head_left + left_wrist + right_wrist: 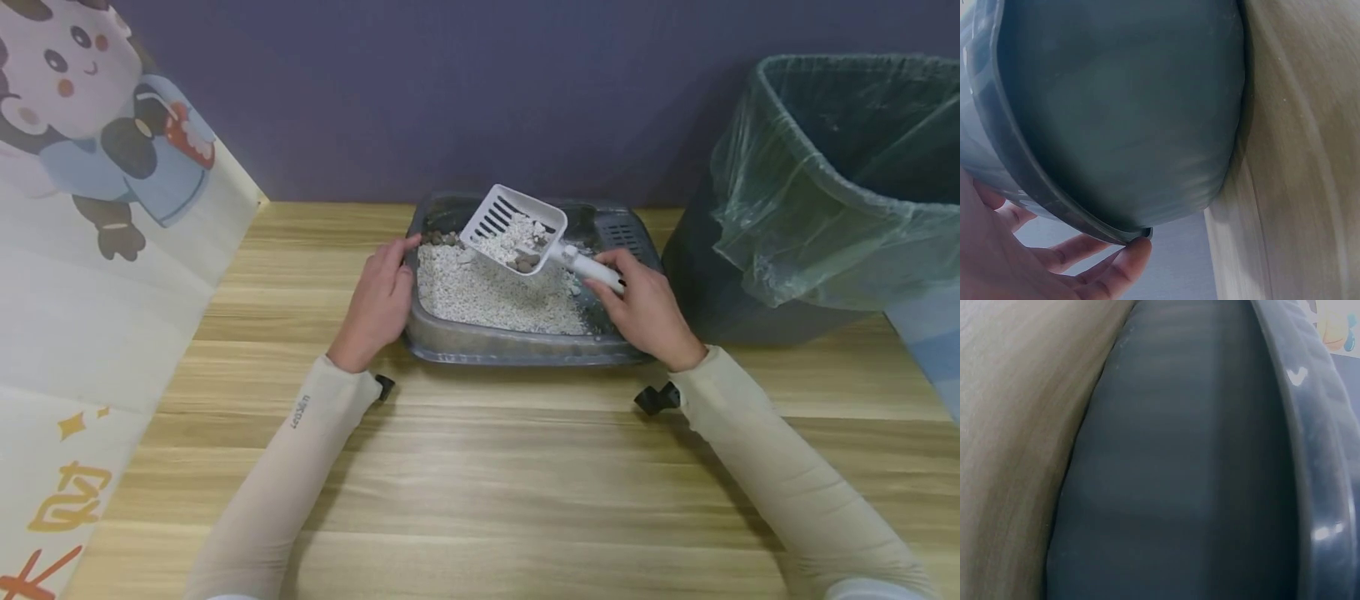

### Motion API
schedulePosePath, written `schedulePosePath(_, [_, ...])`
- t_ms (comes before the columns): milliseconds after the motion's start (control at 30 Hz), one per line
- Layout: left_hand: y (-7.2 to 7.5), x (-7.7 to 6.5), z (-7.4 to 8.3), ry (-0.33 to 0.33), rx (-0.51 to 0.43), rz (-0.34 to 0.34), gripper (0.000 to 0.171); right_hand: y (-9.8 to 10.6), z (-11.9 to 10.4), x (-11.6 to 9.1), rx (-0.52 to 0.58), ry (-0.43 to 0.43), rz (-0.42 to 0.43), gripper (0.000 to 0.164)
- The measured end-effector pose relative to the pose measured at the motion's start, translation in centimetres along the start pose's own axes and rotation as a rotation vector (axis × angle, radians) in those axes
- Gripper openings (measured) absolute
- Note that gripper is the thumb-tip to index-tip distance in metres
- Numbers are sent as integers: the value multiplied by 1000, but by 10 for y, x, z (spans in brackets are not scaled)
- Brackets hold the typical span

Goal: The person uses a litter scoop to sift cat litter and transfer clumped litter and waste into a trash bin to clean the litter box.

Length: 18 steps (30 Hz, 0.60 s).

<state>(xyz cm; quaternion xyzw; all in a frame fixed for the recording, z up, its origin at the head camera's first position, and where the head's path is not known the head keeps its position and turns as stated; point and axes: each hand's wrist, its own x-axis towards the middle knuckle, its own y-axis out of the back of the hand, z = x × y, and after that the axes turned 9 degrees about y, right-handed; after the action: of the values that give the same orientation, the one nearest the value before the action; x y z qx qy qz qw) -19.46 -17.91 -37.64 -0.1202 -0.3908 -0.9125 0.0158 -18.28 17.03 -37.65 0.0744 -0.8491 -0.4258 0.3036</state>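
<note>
A grey litter box [495, 346] holds pale granular litter [487, 292] with some brown clumps. My left hand [381, 292] holds the box's left rim; the left wrist view shows fingers [1129, 259] against the rim. Over the box, my right hand [647, 310] grips the handle of a white slotted litter scoop [558, 218]. Pale litter and a few brownish clumps [527, 263] lie in the scoop, which is tilted. The right wrist view shows the box's outer wall [1166, 450] and rim, but neither the right hand nor the scoop.
A dark trash bin [697, 250] lined with a translucent plastic bag [795, 225] stands close to the box on the right. Behind is a purple-grey wall [450, 92]. A cartoon-printed panel [112, 317] borders the wooden table [495, 467] on the left.
</note>
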Motion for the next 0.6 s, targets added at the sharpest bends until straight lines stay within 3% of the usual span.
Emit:
schedulePosePath(367, [1, 0, 0, -3, 1, 2, 44, 2, -1, 2, 28, -17, -62, 36])
schedulePosePath(600, [1, -1, 1, -6, -6, 1, 44, 0, 0, 0, 25, 9, -26, 33])
